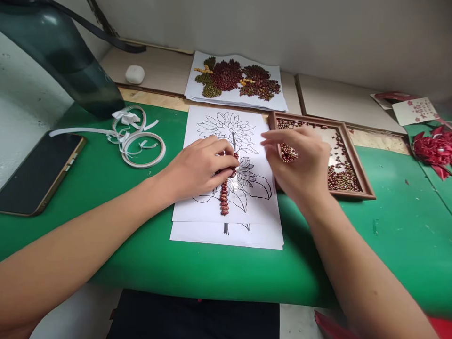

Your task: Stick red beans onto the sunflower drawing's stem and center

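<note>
A white sheet with a flower line drawing [229, 188] lies on the green table [106, 202]. A row of red beans [224, 197] runs up the drawn stem. My left hand [201, 165] rests on the sheet, fingers curled and pressed on the beans at the top of the row. My right hand [300, 162] hovers between the sheet and a brown wooden tray [356, 169] of red beans, fingers bent and slightly apart; I cannot make out whether it holds a bean.
A finished bean picture [236, 80] lies on paper at the back. Coils of white tape strip [137, 139] and a phone [38, 172] sit to the left. A dark green bottle [67, 56], a white earbud case [134, 74] and red paper flowers [432, 148] stand around.
</note>
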Motion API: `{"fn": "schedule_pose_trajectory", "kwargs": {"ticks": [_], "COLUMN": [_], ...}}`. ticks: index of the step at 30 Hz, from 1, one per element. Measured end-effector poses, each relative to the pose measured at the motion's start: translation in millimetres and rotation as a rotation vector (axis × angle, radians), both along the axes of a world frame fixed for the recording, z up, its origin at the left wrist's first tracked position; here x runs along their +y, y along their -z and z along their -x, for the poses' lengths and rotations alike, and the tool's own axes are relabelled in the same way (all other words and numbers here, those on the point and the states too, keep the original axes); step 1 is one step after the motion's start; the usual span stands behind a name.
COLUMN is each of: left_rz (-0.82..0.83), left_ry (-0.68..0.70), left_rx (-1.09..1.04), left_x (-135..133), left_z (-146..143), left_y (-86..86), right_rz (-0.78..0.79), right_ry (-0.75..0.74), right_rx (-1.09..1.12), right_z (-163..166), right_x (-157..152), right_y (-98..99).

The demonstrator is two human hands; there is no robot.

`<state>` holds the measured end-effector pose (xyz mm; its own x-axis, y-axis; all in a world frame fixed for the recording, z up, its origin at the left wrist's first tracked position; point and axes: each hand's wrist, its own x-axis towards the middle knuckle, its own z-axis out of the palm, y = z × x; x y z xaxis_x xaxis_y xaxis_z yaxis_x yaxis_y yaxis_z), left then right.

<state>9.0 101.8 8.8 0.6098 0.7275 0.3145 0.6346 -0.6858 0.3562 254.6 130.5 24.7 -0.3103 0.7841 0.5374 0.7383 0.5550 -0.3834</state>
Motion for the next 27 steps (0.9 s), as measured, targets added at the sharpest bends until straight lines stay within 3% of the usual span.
{"fn": "schedule_pose_trajectory", "kwargs": {"ticks": [3,8,15,27], "left_rz": [0.014,0.025,0.031,0.066], "left_ry": [0.002,0.007,0.042,0.021], "left_rx": [0.014,0.026,0.022,0.048], "left_x": [0,0,0,0], "left_z": [1,1,-1,-2], "left_y": [0.7,0.7,1.4,1.7], "right_rz": [0.019,0.194,0.337,0.261], "right_ry": [0.156,0.388,0.385,0.326], "right_rx": [-0.043,-0.133,-0.210,-0.203], "right_z": [-25,-63,-66,-64], "right_x": [18,43,45,44], "right_y": [-3.3,0.6,-0.3,3.4]}}
